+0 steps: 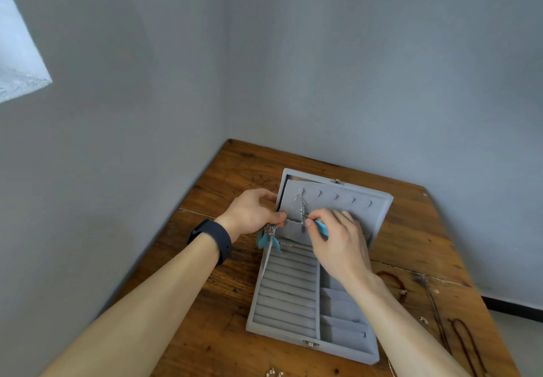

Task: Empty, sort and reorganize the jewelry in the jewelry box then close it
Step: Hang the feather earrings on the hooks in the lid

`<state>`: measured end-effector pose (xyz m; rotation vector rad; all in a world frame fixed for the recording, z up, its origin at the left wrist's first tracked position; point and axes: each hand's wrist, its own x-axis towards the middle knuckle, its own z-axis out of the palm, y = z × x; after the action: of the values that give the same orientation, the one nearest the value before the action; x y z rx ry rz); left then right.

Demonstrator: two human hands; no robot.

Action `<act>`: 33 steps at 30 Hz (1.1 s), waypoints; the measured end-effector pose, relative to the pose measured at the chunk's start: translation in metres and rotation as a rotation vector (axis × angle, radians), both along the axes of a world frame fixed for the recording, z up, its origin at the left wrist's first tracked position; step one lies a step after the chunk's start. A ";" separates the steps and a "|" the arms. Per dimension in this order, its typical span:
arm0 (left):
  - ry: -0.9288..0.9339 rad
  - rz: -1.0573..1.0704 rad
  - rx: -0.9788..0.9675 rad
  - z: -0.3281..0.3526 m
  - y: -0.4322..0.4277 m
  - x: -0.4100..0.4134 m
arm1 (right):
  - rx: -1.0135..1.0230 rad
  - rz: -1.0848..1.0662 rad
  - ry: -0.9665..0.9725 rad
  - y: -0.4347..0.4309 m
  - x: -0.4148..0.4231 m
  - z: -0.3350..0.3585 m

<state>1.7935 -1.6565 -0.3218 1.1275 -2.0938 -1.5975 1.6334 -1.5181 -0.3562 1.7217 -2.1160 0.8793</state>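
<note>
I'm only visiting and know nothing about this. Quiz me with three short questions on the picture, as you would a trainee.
1. True or false: the jewelry box is closed.
2. What dangles from the left hand? A) turquoise feather jewelry B) a gold ring
3. Fill in: the silver chain hangs from a hook in the box's ____.
Key: 1 false, its lid stands open. 2 A; the right hand pinches another turquoise piece. 3 lid.

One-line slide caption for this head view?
Left hand holds a blue feather earring; right hand pinches another blue piece at the open jewelry box.
</note>
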 end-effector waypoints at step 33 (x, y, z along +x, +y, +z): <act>-0.013 -0.009 -0.017 0.007 0.005 0.001 | 0.082 -0.038 -0.117 -0.001 0.014 0.008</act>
<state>1.7948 -1.6516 -0.3150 1.1275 -2.1189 -1.5779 1.6471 -1.5190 -0.3486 1.7014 -2.2826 0.9156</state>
